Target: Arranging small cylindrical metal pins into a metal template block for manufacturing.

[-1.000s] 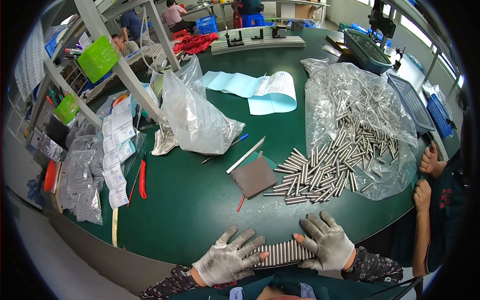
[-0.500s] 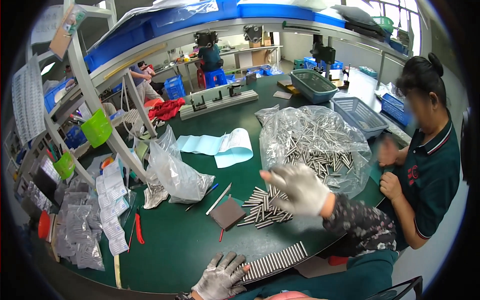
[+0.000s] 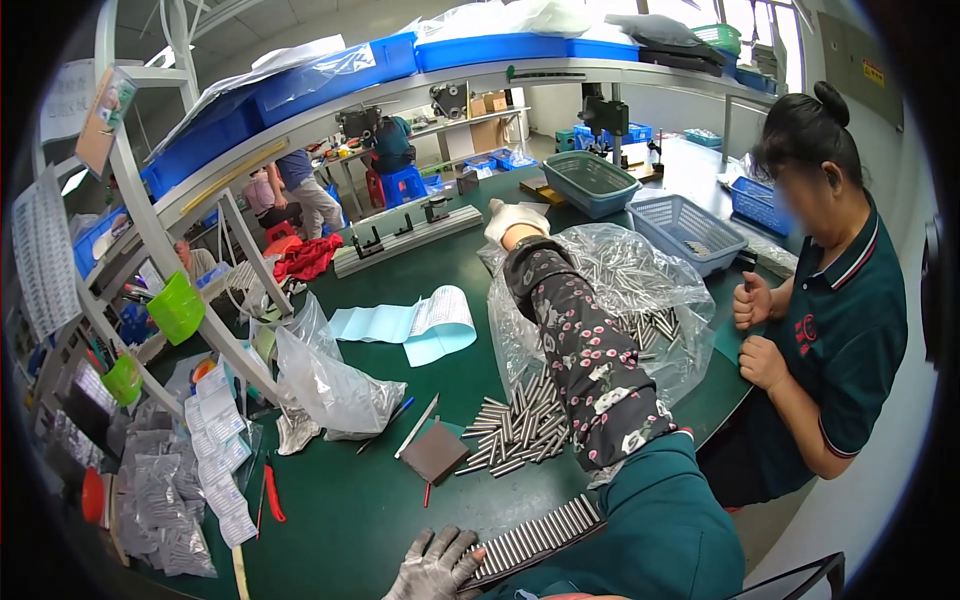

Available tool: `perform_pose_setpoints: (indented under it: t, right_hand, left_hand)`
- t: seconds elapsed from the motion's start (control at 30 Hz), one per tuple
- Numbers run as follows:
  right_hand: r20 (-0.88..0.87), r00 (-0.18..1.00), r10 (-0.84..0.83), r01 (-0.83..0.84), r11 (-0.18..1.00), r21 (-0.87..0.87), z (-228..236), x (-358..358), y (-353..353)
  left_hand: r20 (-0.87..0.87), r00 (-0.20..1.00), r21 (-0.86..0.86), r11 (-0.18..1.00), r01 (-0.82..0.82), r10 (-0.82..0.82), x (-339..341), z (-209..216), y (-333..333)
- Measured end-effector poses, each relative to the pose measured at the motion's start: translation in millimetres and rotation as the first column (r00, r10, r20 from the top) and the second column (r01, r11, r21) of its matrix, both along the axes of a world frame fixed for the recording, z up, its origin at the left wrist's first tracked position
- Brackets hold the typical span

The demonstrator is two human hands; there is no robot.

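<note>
Advanced since the earlier frame, the white-gloved right hand [image 3: 515,218] is by the clear plastic bag [image 3: 515,340], finger closure undeterminable, its black floral sleeve [image 3: 592,360] crossing before bag and loose silver cylindrical pins [image 3: 515,428], while the grey-stained gloved left hand [image 3: 433,568], fingers slightly parted, touches the left end of the aligned silver pin row [image 3: 535,540].

No legible text on papers [image 3: 441,322] or yellow sign [image 3: 873,73]

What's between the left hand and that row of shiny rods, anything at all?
Nothing visible: the left hand is right at the left end of the row of rods. The pile of loose rods lies farther off, not between.
</note>
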State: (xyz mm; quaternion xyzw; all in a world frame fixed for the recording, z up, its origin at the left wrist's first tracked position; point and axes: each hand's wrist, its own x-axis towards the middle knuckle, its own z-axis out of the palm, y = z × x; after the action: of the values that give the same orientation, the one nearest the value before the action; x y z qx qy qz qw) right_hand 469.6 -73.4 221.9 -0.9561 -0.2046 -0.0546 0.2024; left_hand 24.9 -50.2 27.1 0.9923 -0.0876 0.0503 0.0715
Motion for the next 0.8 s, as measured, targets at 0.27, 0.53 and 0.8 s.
perform_pose_setpoints:
  t: [0.27, 0.53, 0.8]
  right_hand:
    - [-0.038, 0.999, -0.002, 0.002, 1.0, 0.006, -0.2, 3.2, 3.0]
    - [-0.043, 0.999, -0.014, 0.013, 1.0, -0.017, -0.5, 1.2, -1.7]
    - [-0.007, 1.0, 0.008, -0.008, 0.999, -0.032, -8.4, -1.7, -8.9]
  left_hand:
    - [-0.035, 0.999, 0.05, 0.999, -0.02, 0.021, -0.6, -5.3, 0.1]
    - [-0.024, 1.0, 0.0, 1.0, -0.006, 0.006, -3.6, 0.8, 0.2]
    - [-0.024, 1.0, -0.043, 0.999, -0.016, 0.015, -3.4, 5.6, -2.1]
